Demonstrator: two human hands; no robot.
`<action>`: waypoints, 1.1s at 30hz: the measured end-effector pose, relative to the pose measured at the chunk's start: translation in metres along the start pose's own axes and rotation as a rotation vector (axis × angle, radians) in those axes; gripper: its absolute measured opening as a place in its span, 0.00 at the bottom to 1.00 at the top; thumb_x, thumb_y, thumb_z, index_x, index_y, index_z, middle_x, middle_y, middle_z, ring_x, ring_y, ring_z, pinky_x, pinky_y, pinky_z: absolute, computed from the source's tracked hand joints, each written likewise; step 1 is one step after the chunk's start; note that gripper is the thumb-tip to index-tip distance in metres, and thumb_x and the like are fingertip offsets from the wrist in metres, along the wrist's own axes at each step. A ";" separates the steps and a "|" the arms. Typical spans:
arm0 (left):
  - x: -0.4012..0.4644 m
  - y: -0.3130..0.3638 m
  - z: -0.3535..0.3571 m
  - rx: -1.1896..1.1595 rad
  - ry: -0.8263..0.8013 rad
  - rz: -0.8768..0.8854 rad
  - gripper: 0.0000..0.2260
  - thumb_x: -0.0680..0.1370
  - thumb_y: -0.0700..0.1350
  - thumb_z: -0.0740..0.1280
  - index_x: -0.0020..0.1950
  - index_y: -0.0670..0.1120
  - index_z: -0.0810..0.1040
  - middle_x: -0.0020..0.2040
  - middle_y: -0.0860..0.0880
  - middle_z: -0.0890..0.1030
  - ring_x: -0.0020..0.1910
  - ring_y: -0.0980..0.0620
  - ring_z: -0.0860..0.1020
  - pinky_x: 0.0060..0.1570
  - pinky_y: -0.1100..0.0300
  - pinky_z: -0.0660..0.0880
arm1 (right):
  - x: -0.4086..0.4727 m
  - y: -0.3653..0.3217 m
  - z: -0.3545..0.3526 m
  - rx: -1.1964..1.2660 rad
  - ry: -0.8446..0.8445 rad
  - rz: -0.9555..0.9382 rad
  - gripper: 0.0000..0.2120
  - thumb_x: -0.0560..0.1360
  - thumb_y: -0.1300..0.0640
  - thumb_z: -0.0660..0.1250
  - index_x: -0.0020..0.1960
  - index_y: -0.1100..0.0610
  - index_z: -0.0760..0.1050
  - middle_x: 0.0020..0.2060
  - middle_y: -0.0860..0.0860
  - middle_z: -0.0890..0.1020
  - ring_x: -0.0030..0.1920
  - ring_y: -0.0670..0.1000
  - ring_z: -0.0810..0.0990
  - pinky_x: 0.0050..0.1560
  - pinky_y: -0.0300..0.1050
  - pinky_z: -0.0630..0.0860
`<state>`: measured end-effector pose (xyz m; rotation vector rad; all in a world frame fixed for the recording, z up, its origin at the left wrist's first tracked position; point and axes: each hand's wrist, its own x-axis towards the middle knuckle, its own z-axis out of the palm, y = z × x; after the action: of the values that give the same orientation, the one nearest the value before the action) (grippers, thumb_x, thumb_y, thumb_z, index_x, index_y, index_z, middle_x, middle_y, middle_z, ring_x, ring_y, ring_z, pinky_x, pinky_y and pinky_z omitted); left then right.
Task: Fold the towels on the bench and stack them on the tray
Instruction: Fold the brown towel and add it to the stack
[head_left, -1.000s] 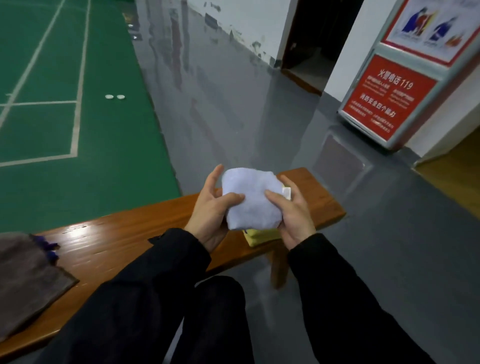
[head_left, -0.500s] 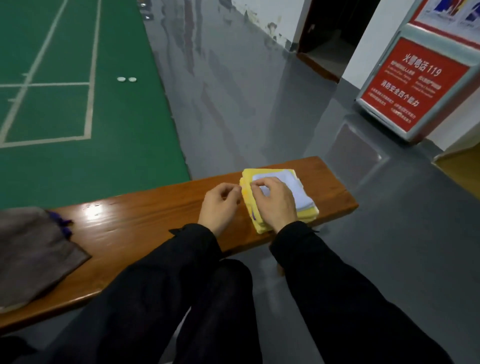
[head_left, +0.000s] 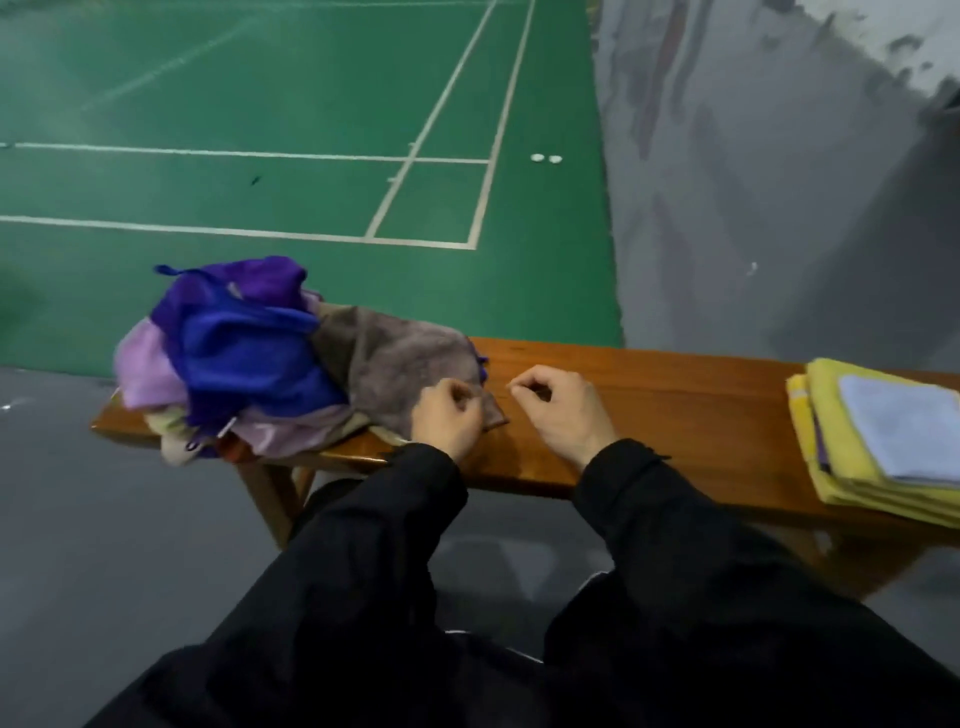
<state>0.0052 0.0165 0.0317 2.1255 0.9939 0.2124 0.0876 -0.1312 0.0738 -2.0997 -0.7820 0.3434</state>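
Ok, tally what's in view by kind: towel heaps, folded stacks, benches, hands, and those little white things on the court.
Unfolded towel heap: 1
Folded towel stack: 1
Bench: 1
Hands: 2 (left hand gripping the heap's brown towel, right hand)
White objects on the court: 2
Total: 7

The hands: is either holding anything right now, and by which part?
The left hand pinches the near corner of the grey-brown towel on the pile. The right hand is curled over the bench, holding nothing.
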 end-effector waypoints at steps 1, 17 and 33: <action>0.004 -0.016 -0.010 0.179 0.019 -0.002 0.14 0.78 0.50 0.67 0.62 0.48 0.79 0.62 0.43 0.78 0.61 0.40 0.76 0.62 0.47 0.74 | 0.000 -0.006 0.011 -0.002 -0.038 -0.007 0.06 0.80 0.54 0.68 0.50 0.51 0.84 0.47 0.44 0.86 0.49 0.46 0.81 0.47 0.41 0.74; 0.023 -0.072 -0.018 0.859 0.019 0.452 0.18 0.82 0.52 0.59 0.72 0.53 0.71 0.69 0.49 0.77 0.62 0.44 0.77 0.56 0.49 0.74 | -0.014 0.005 0.016 -0.098 -0.127 0.124 0.05 0.81 0.50 0.68 0.50 0.46 0.83 0.48 0.41 0.84 0.50 0.43 0.80 0.48 0.39 0.72; -0.017 0.121 -0.122 -0.274 -0.037 0.799 0.07 0.78 0.48 0.71 0.47 0.45 0.79 0.39 0.54 0.80 0.39 0.61 0.76 0.42 0.62 0.75 | -0.009 -0.052 -0.055 0.457 0.110 -0.253 0.53 0.69 0.52 0.80 0.79 0.35 0.47 0.80 0.48 0.61 0.77 0.45 0.65 0.76 0.42 0.64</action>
<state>0.0108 0.0254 0.2043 2.1454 0.0360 0.6506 0.0862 -0.1482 0.1484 -1.5608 -0.8058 0.2392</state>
